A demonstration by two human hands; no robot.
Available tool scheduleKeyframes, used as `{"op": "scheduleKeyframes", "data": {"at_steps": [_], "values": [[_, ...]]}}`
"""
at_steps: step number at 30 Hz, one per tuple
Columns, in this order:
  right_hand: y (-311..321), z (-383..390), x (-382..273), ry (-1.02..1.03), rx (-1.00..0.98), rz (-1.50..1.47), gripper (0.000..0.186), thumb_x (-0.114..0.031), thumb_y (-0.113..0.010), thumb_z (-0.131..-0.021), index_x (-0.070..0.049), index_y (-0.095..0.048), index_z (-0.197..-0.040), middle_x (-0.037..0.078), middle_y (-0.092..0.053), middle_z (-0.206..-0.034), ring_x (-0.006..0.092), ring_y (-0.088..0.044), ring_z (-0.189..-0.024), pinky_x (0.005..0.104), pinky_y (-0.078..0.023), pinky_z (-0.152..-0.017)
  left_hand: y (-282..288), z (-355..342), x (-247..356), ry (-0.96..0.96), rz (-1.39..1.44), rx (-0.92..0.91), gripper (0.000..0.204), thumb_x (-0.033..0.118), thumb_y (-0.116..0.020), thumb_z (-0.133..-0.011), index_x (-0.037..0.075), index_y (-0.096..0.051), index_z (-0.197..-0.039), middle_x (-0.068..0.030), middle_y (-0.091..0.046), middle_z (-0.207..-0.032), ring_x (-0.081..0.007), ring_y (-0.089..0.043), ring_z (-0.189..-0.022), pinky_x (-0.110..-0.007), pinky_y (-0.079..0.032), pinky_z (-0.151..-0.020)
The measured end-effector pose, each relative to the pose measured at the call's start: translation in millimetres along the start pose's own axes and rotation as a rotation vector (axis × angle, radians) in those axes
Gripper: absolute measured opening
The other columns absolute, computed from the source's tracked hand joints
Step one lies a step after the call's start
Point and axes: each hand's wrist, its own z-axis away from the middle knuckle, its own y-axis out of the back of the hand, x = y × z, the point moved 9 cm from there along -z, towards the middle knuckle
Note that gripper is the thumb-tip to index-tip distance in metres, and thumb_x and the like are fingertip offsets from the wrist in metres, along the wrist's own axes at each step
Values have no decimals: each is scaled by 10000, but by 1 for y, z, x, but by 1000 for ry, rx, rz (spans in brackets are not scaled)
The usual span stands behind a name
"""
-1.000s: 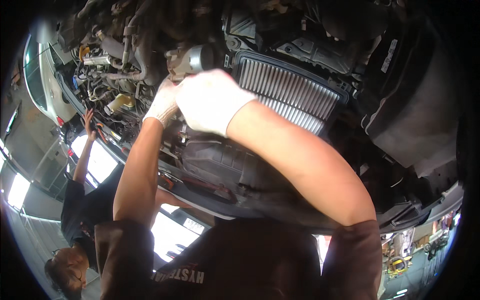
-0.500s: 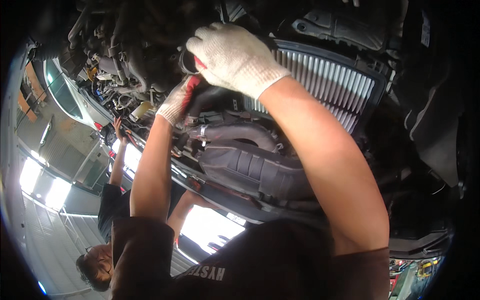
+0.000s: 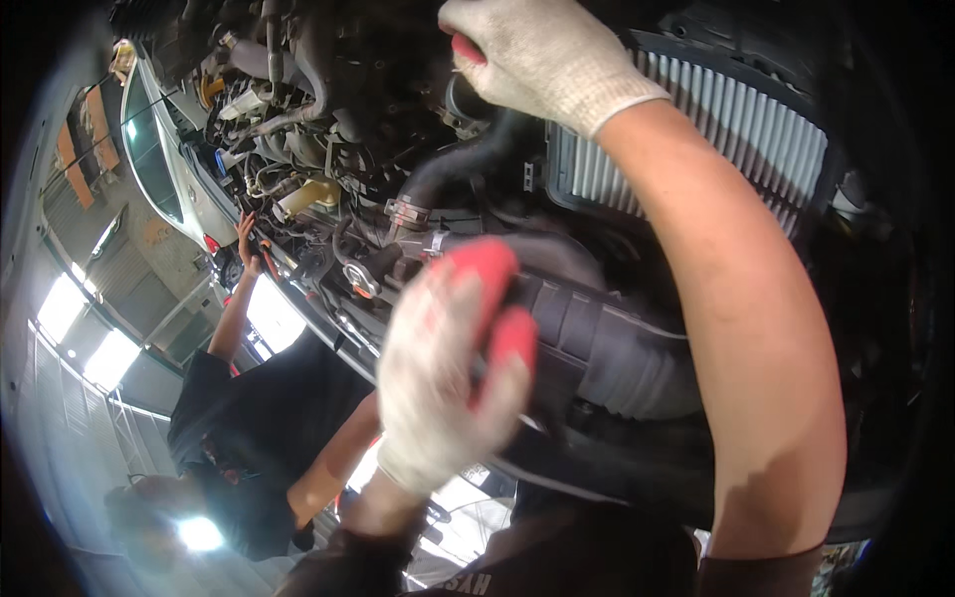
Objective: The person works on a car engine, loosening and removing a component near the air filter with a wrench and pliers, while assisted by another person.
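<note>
My right hand (image 3: 542, 60), in a white knit glove with a red palm, is over the engine bay at the top edge. Its fingers curl closed and are partly cut off; what they hold, if anything, I cannot make out. Just below is the round dark end of a pipe (image 3: 464, 99), beside a curved black hose (image 3: 448, 169) with a metal hose clamp (image 3: 406, 213). My left hand (image 3: 438, 368), gloved alike and blurred, is raised in front of a ribbed black air duct (image 3: 637, 368). Its thumb stands apart from the fingers, with nothing seen between them.
A pleated air filter (image 3: 736, 129) lies in its dark frame at right, behind my right forearm. To the left, another person's hand (image 3: 247, 244) rests near the car's front edge; that person wears a bright lamp (image 3: 202, 534). Farther off stands a white car (image 3: 164, 149).
My left hand has pulled away from the pipe beside my right hand, coming down toward me. My right hand is now higher and farther right in the picture, and the view has shifted.
</note>
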Motion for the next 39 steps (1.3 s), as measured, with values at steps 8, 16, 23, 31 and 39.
{"op": "scheduleKeyframes", "data": {"at_steps": [8,16,23,31,39], "values": [[3,-7,0,-84,-82,-36,181,-190,-682,-940,-16,-731,-932,223,-758,-950,430,-749,-970,511,-588,-886,-39,21,7,-61,-108,91,570,157,-800,-775,-7,-719,-1315,-214,-673,-1381,-451,-613,-1304,-624,-343,-1196],[-1,-2,4,-53,-78,-31,201,-216,-707,-920,-25,-768,-934,235,-773,-960,438,-756,-973,503,-591,-890,-47,26,2,-82,-161,134,578,151,-754,-775,5,-723,-1333,-214,-675,-1390,-439,-616,-1309,-593,-341,-1194],[4,-5,-4,-70,-120,-69,216,-229,-702,-921,-28,-773,-959,241,-771,-953,435,-758,-966,501,-593,-875,-41,21,7,-89,-111,166,517,117,-691,-813,-9,-734,-1313,-214,-690,-1364,-430,-627,-1294,-577,-363,-1194],[-34,-27,-11,-303,-205,-36,290,-259,-639,-1002,-29,-810,-1047,241,-787,-991,433,-769,-950,505,-607,-898,-42,23,-1,-39,-120,107,631,254,-776,-846,97,-680,-1449,-152,-632,-1477,-385,-567,-1353,-626,-313,-1205],[-133,4,4,-1256,-63,-1488,450,-335,-528,-1119,52,-640,-1320,220,-763,-1111,296,-733,-786,375,-617,-624,-44,8,-3,44,-82,27,585,235,-650,-741,56,-772,-1284,-167,-700,-1367,-416,-609,-1278,-628,-341,-1189]]}}
